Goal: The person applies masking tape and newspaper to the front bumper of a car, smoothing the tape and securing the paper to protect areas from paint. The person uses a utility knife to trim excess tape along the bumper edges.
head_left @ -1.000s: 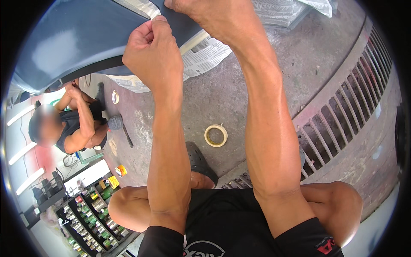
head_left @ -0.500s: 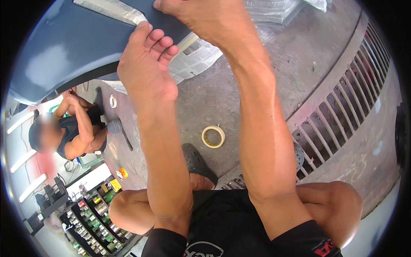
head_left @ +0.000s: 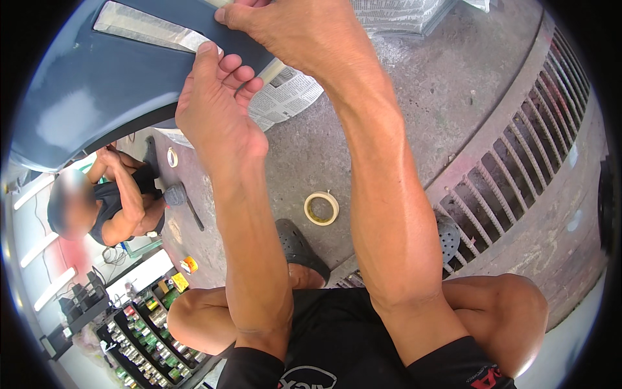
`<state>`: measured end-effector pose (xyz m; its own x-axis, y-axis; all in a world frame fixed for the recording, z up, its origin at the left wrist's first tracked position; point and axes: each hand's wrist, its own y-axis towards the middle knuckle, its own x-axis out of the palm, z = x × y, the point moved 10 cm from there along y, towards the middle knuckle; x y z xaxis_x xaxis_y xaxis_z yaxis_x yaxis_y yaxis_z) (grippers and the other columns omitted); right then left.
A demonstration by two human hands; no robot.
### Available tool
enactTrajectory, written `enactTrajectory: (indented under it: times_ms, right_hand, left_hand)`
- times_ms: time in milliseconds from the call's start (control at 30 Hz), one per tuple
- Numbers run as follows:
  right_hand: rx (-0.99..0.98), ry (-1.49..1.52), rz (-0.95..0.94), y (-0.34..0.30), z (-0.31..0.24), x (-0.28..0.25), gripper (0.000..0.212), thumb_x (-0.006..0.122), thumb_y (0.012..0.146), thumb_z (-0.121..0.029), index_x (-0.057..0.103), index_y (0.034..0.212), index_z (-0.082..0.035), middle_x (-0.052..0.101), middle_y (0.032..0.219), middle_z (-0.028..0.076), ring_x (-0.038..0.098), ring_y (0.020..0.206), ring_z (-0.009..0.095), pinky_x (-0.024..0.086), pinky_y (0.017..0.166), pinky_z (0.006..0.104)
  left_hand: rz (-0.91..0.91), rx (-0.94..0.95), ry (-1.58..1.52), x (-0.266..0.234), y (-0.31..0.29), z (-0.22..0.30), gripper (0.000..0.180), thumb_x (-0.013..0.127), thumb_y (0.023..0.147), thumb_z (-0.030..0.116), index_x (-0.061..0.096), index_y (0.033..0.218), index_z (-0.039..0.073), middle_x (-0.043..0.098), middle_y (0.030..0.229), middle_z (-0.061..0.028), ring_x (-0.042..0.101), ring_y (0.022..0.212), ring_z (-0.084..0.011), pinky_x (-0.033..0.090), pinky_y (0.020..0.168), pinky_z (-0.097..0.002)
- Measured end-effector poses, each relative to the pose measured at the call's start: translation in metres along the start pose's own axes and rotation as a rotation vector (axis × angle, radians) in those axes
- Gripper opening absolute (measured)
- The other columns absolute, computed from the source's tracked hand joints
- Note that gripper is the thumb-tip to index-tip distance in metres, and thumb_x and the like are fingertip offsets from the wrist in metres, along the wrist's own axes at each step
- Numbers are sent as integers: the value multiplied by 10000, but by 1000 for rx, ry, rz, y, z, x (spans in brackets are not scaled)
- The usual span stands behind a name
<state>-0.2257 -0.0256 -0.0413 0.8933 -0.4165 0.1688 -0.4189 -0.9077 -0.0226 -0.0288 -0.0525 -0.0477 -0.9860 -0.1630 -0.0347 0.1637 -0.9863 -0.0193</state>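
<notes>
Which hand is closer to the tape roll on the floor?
Left. The left hand presses the blue panel above the tape roll; the right hand is higher up, farther away.

bare forearms | black shorts | dark perforated clog, possibly rubber

Small orange-and-yellow box on the floor beside the shelf rack, rows of green, yellow, red packets on that rack

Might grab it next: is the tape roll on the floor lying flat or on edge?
Flat: the tape roll shows its full ring and open centre.
</notes>
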Motion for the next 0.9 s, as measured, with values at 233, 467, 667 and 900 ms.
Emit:
enactTrajectory:
  times_ms: [233,467,667,900]
  right_hand:
    - [6,17,-3,-1,-2,-1,189,750,902,-177,734,900,11,757,816,206,746,769,295,583,725,406]
    - [-65,36,1,1,3,2,181,740,908,-165,732,904,16,757,816,205,745,772,293,580,730,406]
    - [51,-34,29,-1,-5,3,175,741,916,-157,727,910,17,760,811,204,743,754,279,581,718,403]
    - [303,60,-91,-6,-9,9,185,767,920,-160,706,878,10,774,815,202,770,759,271,600,710,417]
  left_hand:
    - [61,77,82,3,6,5,290,794,1003,278,683,1010,10,690,822,-55,657,703,-143,565,639,-294]
    - [52,88,98,1,10,3,296,813,993,277,703,1054,9,709,820,-45,679,701,-139,582,649,-288]
    - [64,99,104,3,9,5,289,793,1007,276,684,978,9,694,786,-56,654,656,-135,561,599,-283]
    - [66,111,100,3,13,4,307,779,1019,286,681,932,9,690,772,-61,643,641,-128,540,577,-275]
